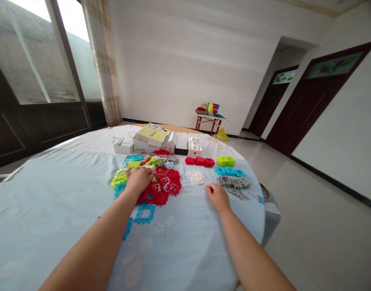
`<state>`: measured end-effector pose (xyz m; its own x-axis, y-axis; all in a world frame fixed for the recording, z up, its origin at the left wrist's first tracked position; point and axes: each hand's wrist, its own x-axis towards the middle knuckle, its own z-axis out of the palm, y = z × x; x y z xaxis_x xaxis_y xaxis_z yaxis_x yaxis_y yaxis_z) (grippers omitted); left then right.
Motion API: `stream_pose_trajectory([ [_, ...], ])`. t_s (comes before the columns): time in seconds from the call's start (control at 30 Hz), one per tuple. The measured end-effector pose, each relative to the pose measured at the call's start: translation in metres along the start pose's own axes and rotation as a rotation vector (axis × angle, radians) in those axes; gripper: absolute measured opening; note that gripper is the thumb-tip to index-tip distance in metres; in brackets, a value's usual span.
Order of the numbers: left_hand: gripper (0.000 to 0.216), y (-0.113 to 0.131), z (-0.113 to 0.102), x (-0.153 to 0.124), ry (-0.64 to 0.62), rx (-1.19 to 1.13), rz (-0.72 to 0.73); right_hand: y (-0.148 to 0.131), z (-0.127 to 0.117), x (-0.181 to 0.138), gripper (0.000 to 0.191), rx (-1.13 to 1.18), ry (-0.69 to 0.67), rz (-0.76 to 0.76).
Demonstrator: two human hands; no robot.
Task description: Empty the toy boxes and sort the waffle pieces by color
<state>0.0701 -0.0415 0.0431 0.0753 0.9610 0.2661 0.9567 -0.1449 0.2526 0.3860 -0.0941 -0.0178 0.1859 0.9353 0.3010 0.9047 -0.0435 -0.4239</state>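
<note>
My left hand (139,179) rests palm down on a mixed heap of plastic interlocking tiles (161,184), red, green, blue and white; its fingers curl into the pile, and whether they grip a piece is hidden. My right hand (217,196) lies on the cloth with fingers bent, its tips at the edge of a small group of white tiles (197,178). To the right lie sorted rows: red tiles (200,161), green tiles (225,161), blue tiles (230,171) and grey tiles (234,182).
A round table with a pale blue cloth (52,202) bears everything. Several white boxes and a yellow-topped box (152,135) stand at its far side. Loose blue tiles (144,213) lie near my left forearm. A small red table (208,120) stands by the far wall.
</note>
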Motion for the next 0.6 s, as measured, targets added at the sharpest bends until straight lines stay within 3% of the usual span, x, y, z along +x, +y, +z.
stream_pose_trajectory([
  [0.13,0.034,0.003,-0.008,-0.001,0.095,-0.015,-0.027,-0.001,-0.001,-0.001,0.022,0.0,-0.006,0.006],
  [0.27,0.041,0.015,-0.017,-0.001,0.164,-0.286,-0.027,-0.001,-0.002,-0.001,0.023,0.014,-0.002,0.0],
  [0.43,0.041,0.052,-0.004,-0.007,-0.058,-0.644,0.052,-0.003,-0.002,0.0,0.023,-0.004,-0.019,0.01],
  [0.6,0.038,0.095,0.029,0.0,-0.226,-0.743,0.117,-0.005,-0.005,0.0,0.023,-0.014,-0.028,0.005],
])
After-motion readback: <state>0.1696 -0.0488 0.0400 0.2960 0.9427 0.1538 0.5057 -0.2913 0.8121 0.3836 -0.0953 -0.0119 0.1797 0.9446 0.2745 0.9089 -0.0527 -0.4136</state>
